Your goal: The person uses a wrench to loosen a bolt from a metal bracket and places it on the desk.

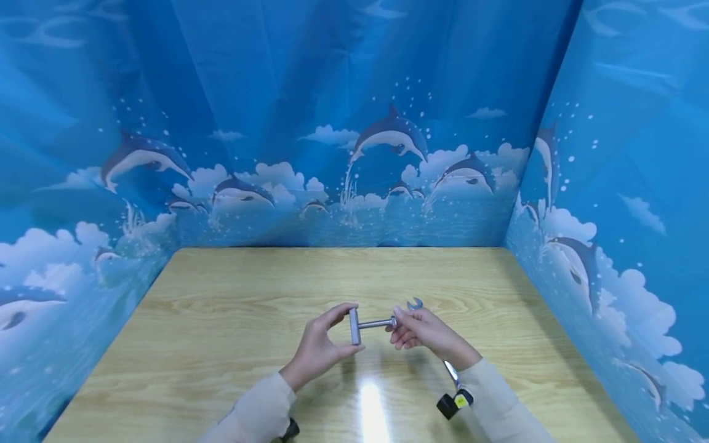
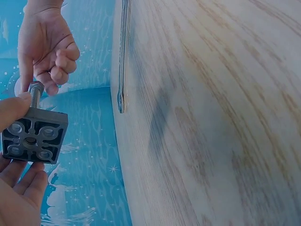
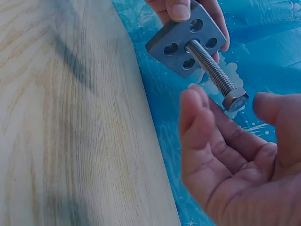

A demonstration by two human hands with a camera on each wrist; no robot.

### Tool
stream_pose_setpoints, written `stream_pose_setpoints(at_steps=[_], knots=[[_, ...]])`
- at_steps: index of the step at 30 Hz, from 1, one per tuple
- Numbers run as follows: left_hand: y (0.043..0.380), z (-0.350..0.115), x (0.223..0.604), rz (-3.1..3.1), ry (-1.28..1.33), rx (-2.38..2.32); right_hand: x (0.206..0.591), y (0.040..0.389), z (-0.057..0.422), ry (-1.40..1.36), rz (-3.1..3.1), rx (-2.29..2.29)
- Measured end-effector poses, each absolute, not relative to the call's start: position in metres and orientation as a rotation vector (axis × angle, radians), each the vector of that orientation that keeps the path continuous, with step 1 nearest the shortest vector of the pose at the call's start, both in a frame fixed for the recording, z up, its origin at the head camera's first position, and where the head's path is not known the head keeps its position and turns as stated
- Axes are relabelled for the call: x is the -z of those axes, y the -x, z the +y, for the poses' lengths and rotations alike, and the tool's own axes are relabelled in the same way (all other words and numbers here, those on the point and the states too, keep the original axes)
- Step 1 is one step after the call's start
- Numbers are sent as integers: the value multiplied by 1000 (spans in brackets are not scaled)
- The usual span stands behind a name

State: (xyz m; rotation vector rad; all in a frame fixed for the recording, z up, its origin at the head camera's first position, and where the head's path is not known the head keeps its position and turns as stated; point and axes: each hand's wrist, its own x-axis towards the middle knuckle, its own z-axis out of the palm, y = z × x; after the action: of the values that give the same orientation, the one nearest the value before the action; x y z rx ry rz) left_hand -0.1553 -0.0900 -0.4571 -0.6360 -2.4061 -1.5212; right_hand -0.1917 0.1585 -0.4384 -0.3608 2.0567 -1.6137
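My left hand (image 1: 321,344) holds a square grey metal plate (image 1: 354,327) by opposite edges, thumb on one side and fingers on the other. Holes show near its corners in the right wrist view. A threaded hex bolt (image 3: 211,68) stands out from the plate's middle, its head (image 3: 235,100) turned toward my right hand (image 1: 422,332). Loosely bent, the right fingers (image 3: 200,113) and thumb lie on either side of the bolt head, and a small gap shows beside the thumb in the right wrist view. Plate and bolt are held up above the table.
A metal wrench (image 1: 414,303) lies on the wooden table (image 1: 249,289), partly hidden beneath the right hand and forearm. Blue curtains (image 1: 277,123) printed with dolphins enclose the table at the back and sides. A black strap device (image 1: 448,406) sits by the right sleeve.
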Motion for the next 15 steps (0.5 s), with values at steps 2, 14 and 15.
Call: stream_pose_setpoints(at_steps=[2, 14, 15], knots=[[156, -90, 457, -2409, 641, 1517, 438, 192, 158, 344, 2053, 1605], [154, -92, 457, -2420, 706, 1526, 431, 190, 161, 295, 2131, 1637], [154, -92, 457, -2427, 696, 1532, 430, 189, 160, 286, 2163, 1629]])
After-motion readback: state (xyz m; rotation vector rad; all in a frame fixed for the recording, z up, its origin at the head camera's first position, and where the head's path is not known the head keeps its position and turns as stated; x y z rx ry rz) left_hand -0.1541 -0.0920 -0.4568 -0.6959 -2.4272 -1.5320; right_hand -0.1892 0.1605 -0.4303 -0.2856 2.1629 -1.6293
